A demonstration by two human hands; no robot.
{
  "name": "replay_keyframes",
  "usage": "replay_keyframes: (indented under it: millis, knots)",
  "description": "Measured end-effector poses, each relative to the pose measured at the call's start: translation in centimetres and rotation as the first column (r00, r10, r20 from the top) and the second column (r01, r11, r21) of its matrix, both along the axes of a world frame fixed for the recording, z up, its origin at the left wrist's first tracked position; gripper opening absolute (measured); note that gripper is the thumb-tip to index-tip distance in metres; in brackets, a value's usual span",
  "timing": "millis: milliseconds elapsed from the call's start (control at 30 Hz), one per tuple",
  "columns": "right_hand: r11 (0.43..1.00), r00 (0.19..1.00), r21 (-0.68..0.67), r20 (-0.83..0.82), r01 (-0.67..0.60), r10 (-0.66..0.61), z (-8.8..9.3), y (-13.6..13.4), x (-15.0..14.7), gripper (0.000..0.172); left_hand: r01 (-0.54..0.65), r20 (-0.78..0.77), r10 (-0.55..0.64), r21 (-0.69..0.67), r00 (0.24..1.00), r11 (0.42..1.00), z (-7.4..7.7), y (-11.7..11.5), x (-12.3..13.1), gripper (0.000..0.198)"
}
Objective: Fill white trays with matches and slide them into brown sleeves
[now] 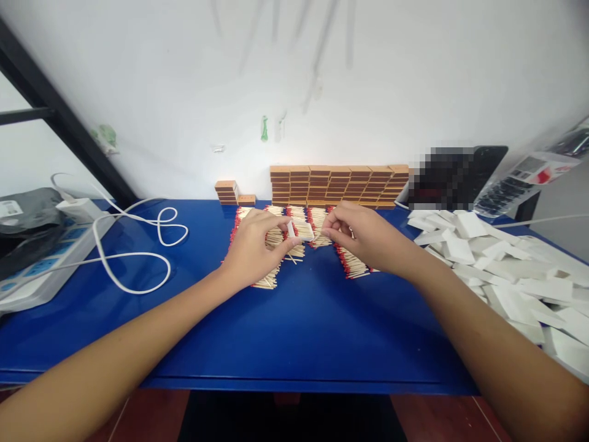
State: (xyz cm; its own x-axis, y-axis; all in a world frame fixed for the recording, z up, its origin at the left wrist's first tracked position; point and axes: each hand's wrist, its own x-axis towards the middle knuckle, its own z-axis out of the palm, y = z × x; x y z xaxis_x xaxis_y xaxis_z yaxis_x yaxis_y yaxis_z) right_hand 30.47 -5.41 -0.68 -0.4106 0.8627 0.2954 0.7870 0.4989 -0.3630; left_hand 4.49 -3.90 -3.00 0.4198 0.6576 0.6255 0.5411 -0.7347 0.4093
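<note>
My left hand grips a small white matchbox tray by its left end, between thumb and fingers. Red-tipped matchsticks lie in the tray. At the tray's right end my right hand is closed in a pinch, with what looks like a pale matchstick between thumb and forefinger; the fingers partly hide it. Under and around both hands, rows of matchsticks with red heads are spread on the blue table. Some of these rows are covered by the hands.
Brown matchboxes stand stacked along the wall, with a smaller stack to their left. White empty trays are heaped at right, before a black device. A power strip and white cable occupy the left.
</note>
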Motion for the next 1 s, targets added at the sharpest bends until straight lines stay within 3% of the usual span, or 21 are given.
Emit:
replay_keyframes:
  millis: [300, 533, 700, 833, 1000]
  knots:
    - [0.997, 0.996, -0.071, 0.079, -0.025, 0.031, 0.1, 0.4, 0.7, 0.015, -0.036, 0.004, 0.036, 0.020, 0.999, 0.999, -0.1, 0.2, -0.1, 0.035]
    - [0.945, 0.982, -0.325, 0.163, -0.034, 0.091, -0.1, 0.3, 0.4, 0.011, -0.023, -0.013, 0.024, 0.005, 1.000, 1.000, 0.0, 0.1, -0.1, 0.030]
    - [0.980, 0.988, -0.185, 0.117, -0.080, 0.102, -1.0, 0.7, 0.0, 0.012, -0.016, -0.015, 0.016, 0.012, 1.000, 1.000, 0.0, 0.1, -0.2, 0.030]
    - [0.997, 0.993, -0.072, 0.113, -0.038, 0.046, -2.0, 1.3, 0.0, 0.015, -0.017, -0.007, 0.017, 0.023, 1.000, 1.000, -0.1, 0.2, -0.2, 0.029]
    - [0.999, 0.991, -0.047, 0.132, -0.013, 0.020, -2.7, 1.5, 0.0, 0.010, -0.005, -0.012, 0.006, 0.045, 1.000, 0.999, -0.2, 0.1, -0.1, 0.028]
